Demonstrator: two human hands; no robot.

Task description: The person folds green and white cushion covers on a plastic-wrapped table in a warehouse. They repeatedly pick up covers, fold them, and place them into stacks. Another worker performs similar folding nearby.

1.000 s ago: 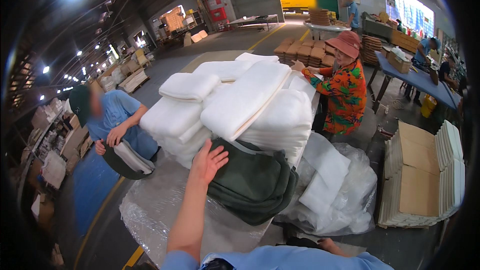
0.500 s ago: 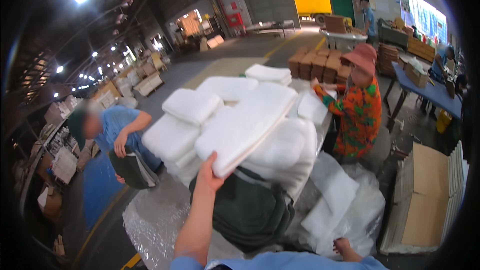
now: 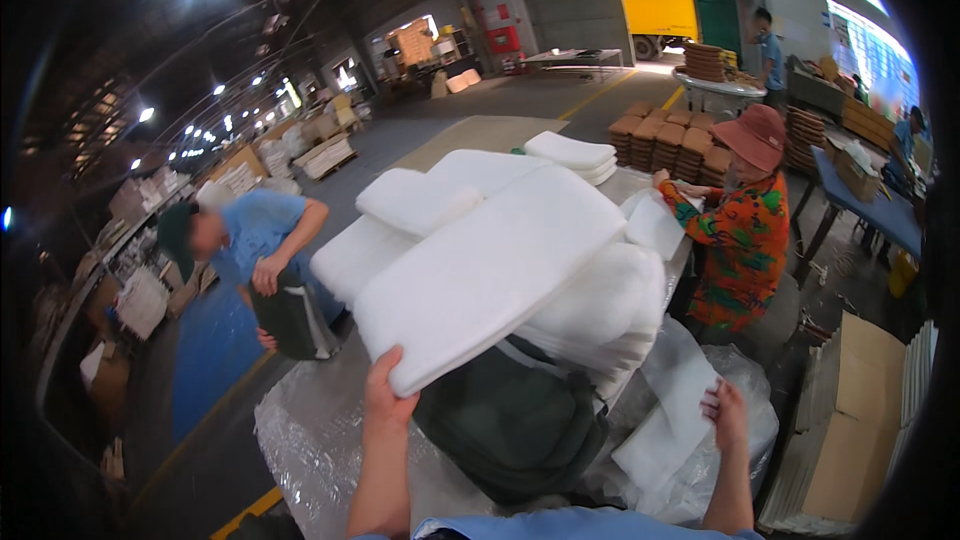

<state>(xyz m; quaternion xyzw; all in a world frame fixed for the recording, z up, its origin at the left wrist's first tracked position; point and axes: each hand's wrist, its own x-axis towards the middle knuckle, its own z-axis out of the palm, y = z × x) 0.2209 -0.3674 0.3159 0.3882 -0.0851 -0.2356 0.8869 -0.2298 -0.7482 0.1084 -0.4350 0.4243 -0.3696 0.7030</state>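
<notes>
A thick white cushion pad (image 3: 490, 250) with rounded corners lies tilted over a pile of similar pads. My left hand (image 3: 388, 388) grips its near left corner. Under that corner is a heap of dark green fabric covers (image 3: 515, 420). My right hand (image 3: 727, 415) is raised at the right with fingers loosely curled and apart, nothing visible in them. It hovers near a white padding piece (image 3: 668, 410) lying on clear plastic wrap (image 3: 735, 370). More white pads (image 3: 600, 305) are stacked beneath the large one.
On the left, a person in a blue shirt (image 3: 265, 235) holds a dark green cushion (image 3: 295, 320). Across the table at right, a person in a red hat (image 3: 745, 210) handles white padding. Flat cardboard (image 3: 845, 420) stands at the lower right; brown cushions (image 3: 665, 140) are stacked behind.
My left hand has drawn the large white pad nearer and to the left, so it covers more of the pile. My right hand has risen from the lower edge.
</notes>
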